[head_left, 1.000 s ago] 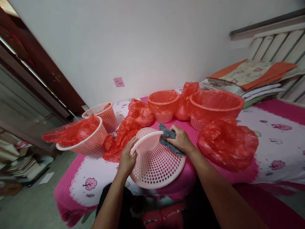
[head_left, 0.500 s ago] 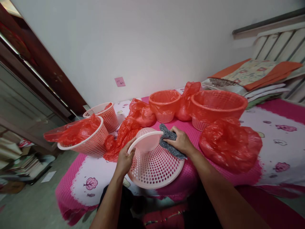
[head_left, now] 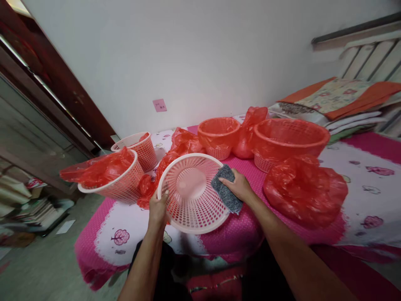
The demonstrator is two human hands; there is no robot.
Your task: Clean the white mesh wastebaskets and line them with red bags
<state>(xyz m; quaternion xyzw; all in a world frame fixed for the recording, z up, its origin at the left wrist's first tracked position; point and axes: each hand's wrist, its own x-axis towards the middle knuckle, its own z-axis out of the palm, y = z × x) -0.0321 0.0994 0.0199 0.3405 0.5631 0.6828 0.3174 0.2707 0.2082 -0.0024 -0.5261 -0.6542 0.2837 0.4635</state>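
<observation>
A pink plastic basket [head_left: 191, 184] with a perforated wall is tilted so its open mouth faces me. My left hand [head_left: 158, 209] is closed on its left rim, thumb inside. My right hand [head_left: 239, 186] is closed round a grey cloth [head_left: 228, 188], which lies against the basket's right rim. Behind the basket is a crumpled red plastic bag [head_left: 184, 142]. To its left stands another pink basket [head_left: 128, 186] with red plastic in it. A puffed-up red bag [head_left: 305, 192] sits right of my right hand.
Several more baskets stand along the wall: a pink one [head_left: 147, 152] at left, a red-lined one [head_left: 218, 138] in the middle and a larger red-lined one [head_left: 291, 142] at right. Folded bedding [head_left: 338, 100] is stacked at the back right. The bed's edge [head_left: 84, 263] drops to the floor.
The basket has turned upward, so its mouth and bottom now face me more. My left hand has moved slightly left and down; the cloth has stayed at the right rim.
</observation>
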